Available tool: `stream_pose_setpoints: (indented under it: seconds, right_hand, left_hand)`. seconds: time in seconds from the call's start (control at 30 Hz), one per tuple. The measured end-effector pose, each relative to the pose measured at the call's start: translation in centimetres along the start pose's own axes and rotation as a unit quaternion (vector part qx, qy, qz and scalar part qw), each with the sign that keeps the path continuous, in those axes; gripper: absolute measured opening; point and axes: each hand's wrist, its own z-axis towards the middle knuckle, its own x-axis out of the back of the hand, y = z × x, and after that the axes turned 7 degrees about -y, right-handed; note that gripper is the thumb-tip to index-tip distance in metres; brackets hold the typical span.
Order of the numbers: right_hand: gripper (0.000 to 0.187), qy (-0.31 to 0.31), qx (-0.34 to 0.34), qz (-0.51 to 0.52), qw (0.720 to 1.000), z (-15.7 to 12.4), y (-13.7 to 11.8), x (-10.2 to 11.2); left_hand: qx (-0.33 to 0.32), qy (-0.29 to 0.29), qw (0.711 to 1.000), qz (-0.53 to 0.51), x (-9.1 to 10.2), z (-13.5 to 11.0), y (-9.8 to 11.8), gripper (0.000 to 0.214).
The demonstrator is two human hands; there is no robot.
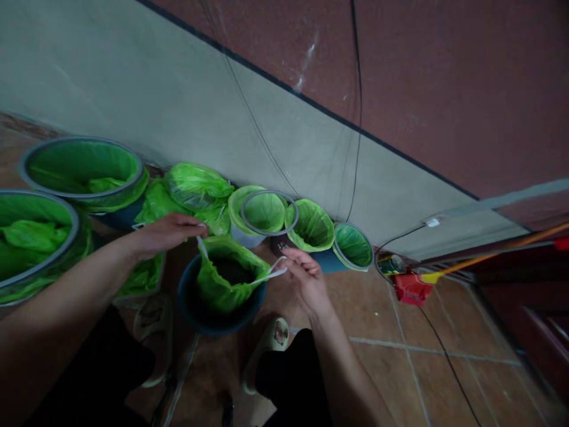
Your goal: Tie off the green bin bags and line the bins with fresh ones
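A dark blue bin (190, 303) stands on the floor between my feet, with a green plastic bag (224, 279) inside it. My left hand (165, 232) pinches a white drawstring of the bag at its left top edge. At the bag's right edge my right hand (306, 279) pinches the other white drawstring (272, 273). Both strings are pulled outward and the bag's mouth is still open, showing dark contents.
Several bins lined with green bags stand along the wall: two large ones (84, 169) at left, smaller ones (263, 214) behind. A tied green bag (195, 185) lies among them. A red dustpan (411, 289) and a long orange-handled tool (498, 252) lie at right. Cables run down the wall.
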Motion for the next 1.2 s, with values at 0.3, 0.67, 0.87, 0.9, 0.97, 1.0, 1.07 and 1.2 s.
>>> stream_pose_setpoints:
  seconds: [0.3, 0.67, 0.87, 0.9, 0.97, 1.0, 1.07, 1.2]
  right_hand:
    - [0.030, -0.040, 0.031, 0.019, 0.999, -0.1, -2.5, -0.8]
    - [0.035, -0.101, 0.019, 0.043, 0.994, 1.1, -2.4, -3.2]
    - [0.052, -0.187, -0.072, -0.067, 0.978, 1.5, 0.6, -5.6]
    - [0.043, -0.188, -0.075, -0.081, 0.976, 1.7, 1.1, -6.0]
    - [0.028, -0.174, -0.063, -0.105, 0.977, 2.1, 1.8, -6.5]
    - [0.030, -0.162, -0.055, -0.112, 0.979, 2.3, 1.9, -6.6]
    - [0.035, -0.135, -0.048, -0.107, 0.984, 2.5, 1.8, -6.5]
    - [0.039, -0.107, -0.062, -0.033, 0.992, 2.5, 1.1, -6.1]
  left_hand:
    - [-0.111, -0.176, 0.967, -0.148, -1.9, -1.6, 1.6, 0.033]
    - [-0.214, -0.202, 0.941, -0.165, -5.5, -3.5, 3.2, 0.051]
    - [-0.335, -0.137, 0.930, -0.067, -6.0, -3.0, 4.7, 0.040]
    - [-0.332, -0.127, 0.933, -0.059, -6.2, -2.8, 4.7, 0.042]
    - [-0.302, -0.104, 0.946, -0.060, -6.7, -2.3, 4.2, 0.047]
    - [-0.277, -0.091, 0.954, -0.073, -7.0, -2.1, 3.7, 0.050]
    - [-0.222, -0.072, 0.965, -0.122, -7.8, -1.5, 2.4, 0.053]
    - [-0.185, -0.102, 0.964, -0.162, -9.5, -1.3, -0.2, 0.045]
